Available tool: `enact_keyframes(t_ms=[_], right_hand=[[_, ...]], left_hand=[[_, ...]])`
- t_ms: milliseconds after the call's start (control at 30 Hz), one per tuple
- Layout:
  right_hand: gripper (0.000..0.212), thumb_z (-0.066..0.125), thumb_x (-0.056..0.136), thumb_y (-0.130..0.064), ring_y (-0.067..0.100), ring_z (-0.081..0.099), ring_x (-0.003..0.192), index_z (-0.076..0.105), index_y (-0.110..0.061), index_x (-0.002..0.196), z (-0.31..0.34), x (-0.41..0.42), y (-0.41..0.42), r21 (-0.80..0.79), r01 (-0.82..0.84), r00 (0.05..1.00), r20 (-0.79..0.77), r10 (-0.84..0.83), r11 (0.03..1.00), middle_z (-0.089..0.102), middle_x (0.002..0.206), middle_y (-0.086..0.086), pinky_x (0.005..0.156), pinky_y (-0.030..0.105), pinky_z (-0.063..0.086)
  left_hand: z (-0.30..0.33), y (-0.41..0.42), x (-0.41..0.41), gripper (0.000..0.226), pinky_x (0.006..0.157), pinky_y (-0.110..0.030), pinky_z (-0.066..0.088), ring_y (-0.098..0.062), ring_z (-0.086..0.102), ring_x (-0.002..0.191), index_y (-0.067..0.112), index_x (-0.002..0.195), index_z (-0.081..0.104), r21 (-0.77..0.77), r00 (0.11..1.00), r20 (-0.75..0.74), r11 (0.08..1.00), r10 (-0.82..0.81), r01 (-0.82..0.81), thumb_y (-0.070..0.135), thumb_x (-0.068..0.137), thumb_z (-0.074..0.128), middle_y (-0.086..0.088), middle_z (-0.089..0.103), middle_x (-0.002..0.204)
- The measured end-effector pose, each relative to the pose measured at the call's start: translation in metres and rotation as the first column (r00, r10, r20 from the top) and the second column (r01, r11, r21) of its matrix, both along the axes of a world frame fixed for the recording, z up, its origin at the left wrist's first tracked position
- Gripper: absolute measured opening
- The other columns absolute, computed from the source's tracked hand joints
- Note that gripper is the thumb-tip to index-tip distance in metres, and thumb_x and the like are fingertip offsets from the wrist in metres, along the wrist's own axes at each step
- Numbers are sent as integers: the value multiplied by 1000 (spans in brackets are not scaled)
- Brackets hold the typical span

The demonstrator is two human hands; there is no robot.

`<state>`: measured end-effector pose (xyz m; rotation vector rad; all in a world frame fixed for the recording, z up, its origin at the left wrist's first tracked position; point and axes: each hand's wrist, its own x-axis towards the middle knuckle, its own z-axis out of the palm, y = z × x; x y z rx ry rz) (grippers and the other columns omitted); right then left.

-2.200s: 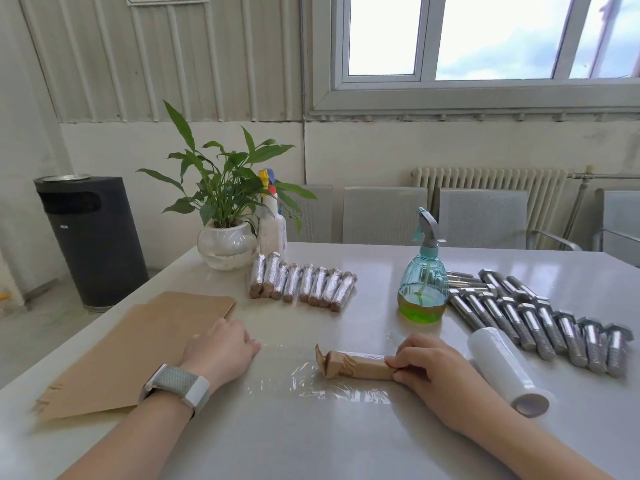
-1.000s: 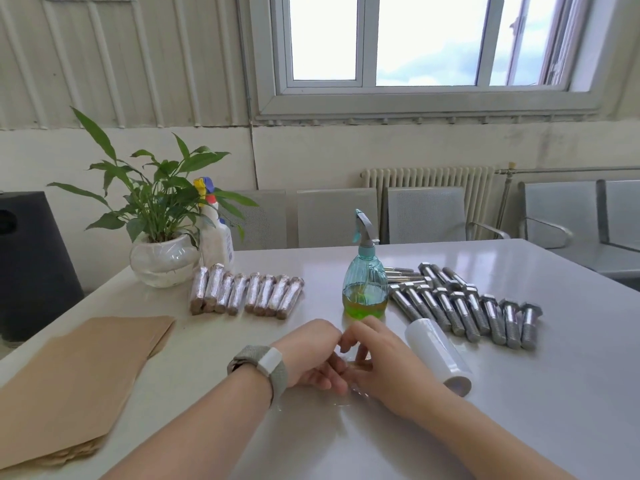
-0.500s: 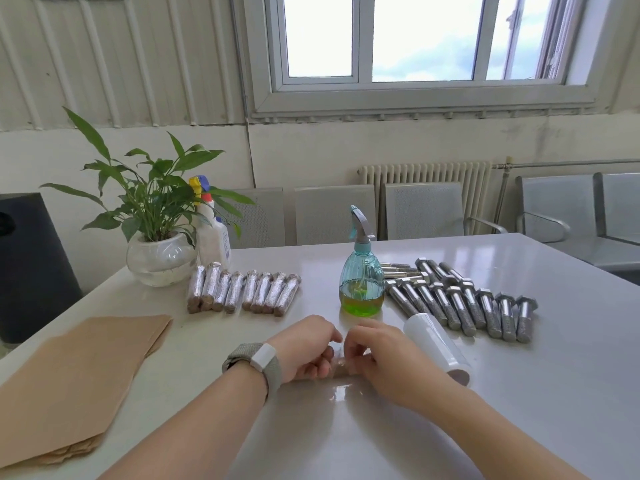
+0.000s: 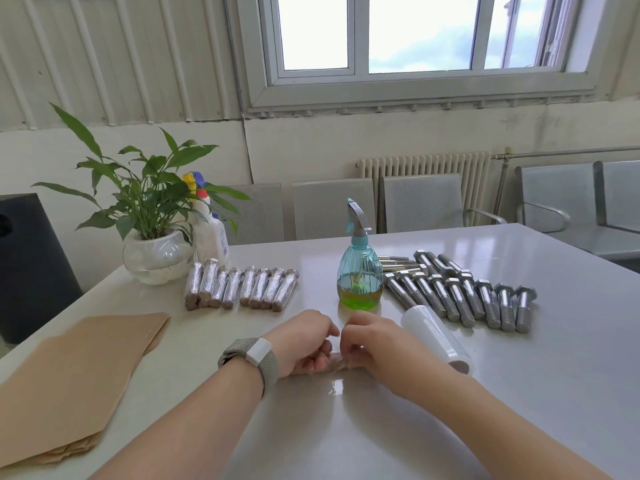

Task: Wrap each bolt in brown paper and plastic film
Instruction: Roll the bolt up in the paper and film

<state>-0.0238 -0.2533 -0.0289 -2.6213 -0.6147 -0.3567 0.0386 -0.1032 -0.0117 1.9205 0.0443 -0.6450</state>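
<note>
Your left hand point(image 4: 304, 342) and right hand point(image 4: 372, 344) sit knuckle to knuckle at the near middle of the desk point(image 4: 519, 393), and the bolt point(image 4: 337, 364) you are wrapping lies under them both. Its long axis runs left to right, across your body, so each hand covers one end and neither is the nearer. Both sets of fingers are curled down onto it, and they appear to pinch it between fingertips and thumb. Any rolling, judging by that axis, has to go away from you or back toward you.

Only a short stretch of the bolt shows in the gap beneath your fingers, brownish with a shine over it. You cannot see either end, nor how far the plastic film has gone round. A glint on the desk just in front of the hands is probably loose film, but its edges are too faint to trace.

The film roll point(image 4: 438, 341) lies just to the right of your right hand. The bare bolts point(image 4: 464, 294) are spread beyond it, the finished bolts point(image 4: 240, 288) lie in a row beyond your left hand, and the brown paper point(image 4: 76, 372) is stacked well off to the left
</note>
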Motion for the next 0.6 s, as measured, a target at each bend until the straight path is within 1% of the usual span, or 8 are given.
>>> enact_keyframes(t_ms=[33,67,167,267,367,433,500,600], right_hand=[[3,64,91,-10,16,54,79,65,-12,89,-1,0,-1,-45,-12,1000,3,12,999,52,96,-3,64,11,36],[6,62,91,-8,16,53,78,64,-13,88,-1,0,-2,-88,-15,1000,6,15,996,51,96,-3,61,13,34],[10,60,90,-5,15,53,80,65,-14,90,1,3,-4,-109,-13,999,-37,9,994,54,97,-3,66,22,41],[18,58,88,-8,13,57,82,71,-21,91,8,2,-1,52,108,992,-77,-104,993,61,88,-9,75,22,48],[27,51,84,-11,12,64,71,66,-33,81,9,0,9,233,210,976,-111,-188,949,64,73,-20,70,31,56],[18,55,82,-22,4,62,76,66,-34,89,6,0,16,183,210,972,-147,-185,960,65,86,-24,74,32,55],[16,63,81,-37,0,60,85,66,-33,96,4,0,17,136,226,964,-171,-202,965,64,99,-19,80,32,54],[20,71,80,-46,4,59,87,69,-32,94,2,3,16,132,244,960,-170,-221,961,60,95,-14,79,33,53]], left_hand=[[-1,0,1,15,44,-19,28,-14,40,33,14,77,45,-2,1000,3,1000,9,-9,17,92,48,2,46,46],[-2,0,1,14,46,-19,28,-13,39,32,15,78,46,-5,1000,8,1000,19,-19,16,92,48,3,47,44],[-4,-2,3,13,45,-18,27,-13,38,30,16,81,47,-2,999,48,1000,21,-21,14,94,44,2,47,46],[-5,-3,2,12,41,-15,27,-14,39,29,16,88,48,23,996,91,1000,-2,-1,12,95,39,-2,46,57],[-5,-3,3,13,40,-14,28,-15,40,32,12,89,48,81,992,122,996,-33,23,10,92,35,-6,46,61],[-5,-4,3,13,40,-15,27,-16,40,33,9,91,49,102,993,116,995,-36,24,8,90,36,-7,46,62],[-4,-5,3,14,41,-17,27,-18,39,36,8,93,49,122,994,103,992,-29,16,7,89,36,-11,46,62],[-5,-5,4,16,45,-21,30,-20,40,42,8,93,50,139,994,103,990,-32,18,11,91,35,-12,47,60]])
